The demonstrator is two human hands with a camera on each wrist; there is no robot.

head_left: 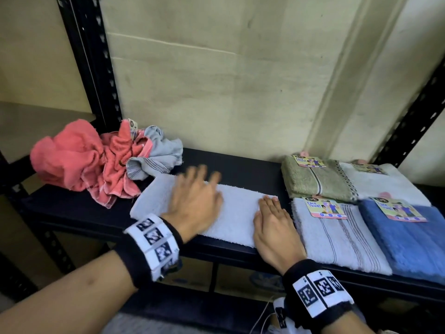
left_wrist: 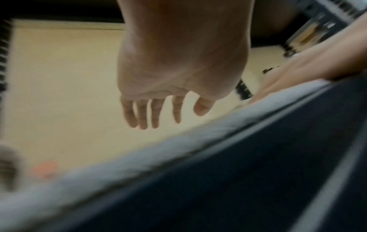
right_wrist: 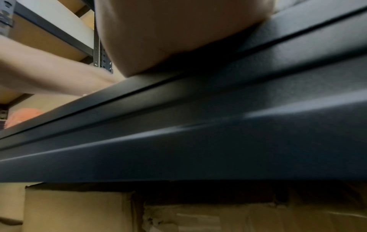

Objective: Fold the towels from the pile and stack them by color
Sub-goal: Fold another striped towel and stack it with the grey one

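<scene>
A white towel [head_left: 237, 213] lies folded flat on the black shelf [head_left: 250, 169]. My left hand [head_left: 195, 198] is blurred, its straight fingers spread just over the towel's left half; the left wrist view shows the same left hand [left_wrist: 158, 109] with fingers extended above the white towel [left_wrist: 178, 146]. My right hand [head_left: 272, 220] lies flat on the towel's right edge, fingers together. The pile [head_left: 96, 160] of crumpled pink and grey towels sits at the left. Folded towels lie at the right: green [head_left: 313, 184], white [head_left: 385, 186], grey striped [head_left: 337, 235], blue [head_left: 409, 237].
Black perforated shelf posts [head_left: 94, 68] rise at the left and the far right. A beige wall [head_left: 216, 80] closes the back. Cardboard boxes [right_wrist: 79, 210] sit under the shelf's front rail [right_wrist: 218, 125].
</scene>
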